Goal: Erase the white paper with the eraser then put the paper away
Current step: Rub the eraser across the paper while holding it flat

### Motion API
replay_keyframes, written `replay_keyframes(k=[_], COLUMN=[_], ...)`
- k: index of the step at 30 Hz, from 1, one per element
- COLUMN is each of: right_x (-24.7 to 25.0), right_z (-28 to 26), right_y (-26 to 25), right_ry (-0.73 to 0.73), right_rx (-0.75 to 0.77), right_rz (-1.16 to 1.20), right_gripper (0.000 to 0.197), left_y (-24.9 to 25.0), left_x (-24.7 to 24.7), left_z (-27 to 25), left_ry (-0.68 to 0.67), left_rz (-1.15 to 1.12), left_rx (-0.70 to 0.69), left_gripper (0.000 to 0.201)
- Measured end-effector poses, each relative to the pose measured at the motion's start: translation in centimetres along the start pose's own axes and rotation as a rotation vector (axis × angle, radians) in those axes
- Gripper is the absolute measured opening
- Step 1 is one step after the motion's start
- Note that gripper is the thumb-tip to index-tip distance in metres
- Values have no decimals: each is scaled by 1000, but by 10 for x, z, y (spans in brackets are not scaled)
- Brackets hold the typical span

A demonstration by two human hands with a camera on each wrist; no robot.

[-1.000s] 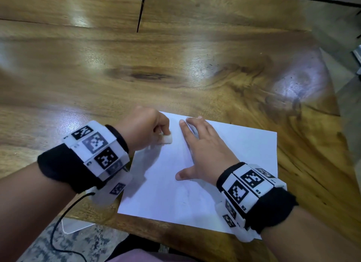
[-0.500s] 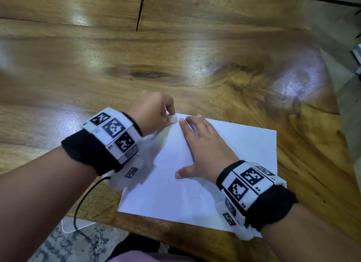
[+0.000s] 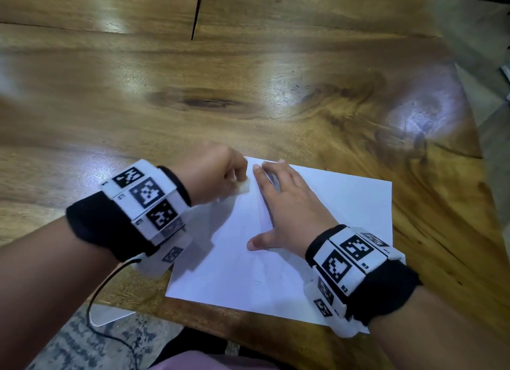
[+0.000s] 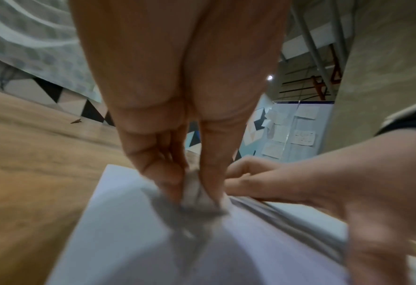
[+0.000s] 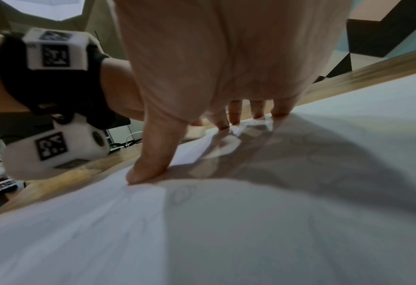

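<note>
**Left hand working eraser on sheet, right hand bracing**

Left hand (image 3: 218,171): fingers and thumb are pinching the eraser (image 3: 242,188), a small white block, and pressing it down onto the white paper (image 3: 317,204) close to the sheet's far left corner. The left-wrist view is blurring at the fingertips, which suggests rubbing strokes in progress.

Right hand (image 3: 289,204): lying flat with fingers straight and thumb splayed, holding nothing, palm pressing the sheet down just beside the eraser.

White paper: lying flat on the wooden table (image 3: 248,80), set at the table's near edge; its near right corner is sitting under the right wrist, close to that edge.

Progress, as judged:
- Erasing is underway, not finished. Faint looping pencil marks are still showing on the sheet beneath the right palm in the right-wrist view, and the head view is showing faint traces toward the near side.
- Ground still to cover is appearing to be the middle and near half of the sheet.
- Putting the paper away is not yet begun.

Edges and room:
- Eraser is working very near the sheet's far and left edges, so strokes are risking running off onto bare wood or curling the corner.
- Wide bare tabletop is lying beyond and to the left.
- A white object (image 3: 110,314) is sitting below the near edge, identity unclear.
</note>
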State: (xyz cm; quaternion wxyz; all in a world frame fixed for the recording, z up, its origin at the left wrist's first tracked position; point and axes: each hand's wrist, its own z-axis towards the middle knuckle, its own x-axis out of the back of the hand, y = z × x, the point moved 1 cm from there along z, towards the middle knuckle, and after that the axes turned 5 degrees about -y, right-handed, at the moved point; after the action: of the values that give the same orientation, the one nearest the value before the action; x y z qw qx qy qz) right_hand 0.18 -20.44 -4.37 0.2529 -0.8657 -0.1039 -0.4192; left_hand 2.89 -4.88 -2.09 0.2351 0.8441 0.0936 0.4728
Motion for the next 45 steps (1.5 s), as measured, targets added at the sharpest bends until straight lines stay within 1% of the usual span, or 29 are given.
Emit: replay_keyframes(k=[1, 2, 3, 4, 7, 8, 9, 10, 11, 13, 14, 15, 18, 19, 20, 21, 24, 25, 26, 27, 30, 31, 33, 36, 37, 39, 41, 42, 45], right_x=[0, 0, 0, 1, 0, 0, 0, 0, 0, 0, 0, 0, 0, -1, -1, -1, 0, -1, -1, -1, 0, 0, 0, 0, 0, 1, 1, 1, 0], right_z=[0, 0, 0, 0, 0, 0, 1, 0, 0, 0, 0, 0, 0, 0, 0, 0, 0, 0, 1, 0, 0, 0, 0, 0, 0, 0, 0, -1, 0], right_y=[0, 0, 0, 0, 0, 0, 0, 0, 0, 0, 0, 0, 0, 0, 0, 0, 0, 0, 0, 0, 0, 0, -1, -1, -1, -1, -1, -1, -1], right_ry=[1, 1, -1, -2, 5, 4, 5, 6, 5, 4, 5, 7, 5, 3, 4, 6, 6, 5, 4, 3, -1, -2, 0, 5, 4, 2, -1, -3, 11], right_rx=[0, 0, 0, 1, 5, 6, 6, 4, 3, 5, 7, 8, 3, 2, 3, 2, 2, 3, 4, 4, -2, -1, 0, -3, -4, -5, -8, -9, -4], right_rz=[1, 2, 2, 3, 3, -1, -2, 1, 4, 4, 4, 3, -13, -16, -16, -12, -8, -11, -17, -22, -22, -22, -21, -9, -9, -7, -3, -4, -5], right_gripper=[123, 123, 123, 123, 123, 123, 124, 123, 123, 123, 124, 124, 124, 124, 124, 124, 124, 124, 124, 124, 124, 124, 124, 123, 124, 124, 124, 124, 124], left_y=[-1, -2, -3, -3, -4, -4, -4, -4, -4, -6, -7, -8, -7, -6, -5, -5, -7, -8, -8, -8, -3, -3, -4, -3, -2, 1, 4, 4, 6], left_x=[-1, 0, 3, 5, 10, 8, 5, 1, -2, -1, 2, 6, 13, 10, 6, 1, -8, -6, -3, 1, 7, 6, -3, -8, -5, 3, 6, 3, -15], left_z=[-5, -5, -3, 3, 17, 17, 13, 7, 0, -8, -7, -3, 10, 8, 2, -5, -24, -22, -17, -9, 10, 9, -1, -16, -14, -1, 8, 8, -10], left_ry=[-75, -117, -111, -64, 145, 168, 154, 108, 38, -107, -130, -100, 145, 176, 171, 126, -71, -100, -98, -63, 125, 153, 116, -63, -76, -10, 90, 115, 88], left_rz=[12, -2, -26, -50, -77, -77, -63, -30, 1, 36, 22, -7, -28, -7, 8, 29, 93, 83, 55, 14, -41, -30, 13, 45, 39, 7, -10, -2, 40], left_rx=[-2, 6, 16, 28, 40, 49, 51, 37, 13, -6, -1, 12, 59, 64, 56, 31, -28, -25, -12, 6, 56, 61, 22, -26, -24, 11, 47, 54, 36], left_gripper=[12, 12, 12, 11, 7, 6, 6, 10, 11, 6, 8, 10, 9, 9, 9, 7, 3, 3, 8, 12, 9, 9, 6, 4, 6, 11, 10, 8, 6])
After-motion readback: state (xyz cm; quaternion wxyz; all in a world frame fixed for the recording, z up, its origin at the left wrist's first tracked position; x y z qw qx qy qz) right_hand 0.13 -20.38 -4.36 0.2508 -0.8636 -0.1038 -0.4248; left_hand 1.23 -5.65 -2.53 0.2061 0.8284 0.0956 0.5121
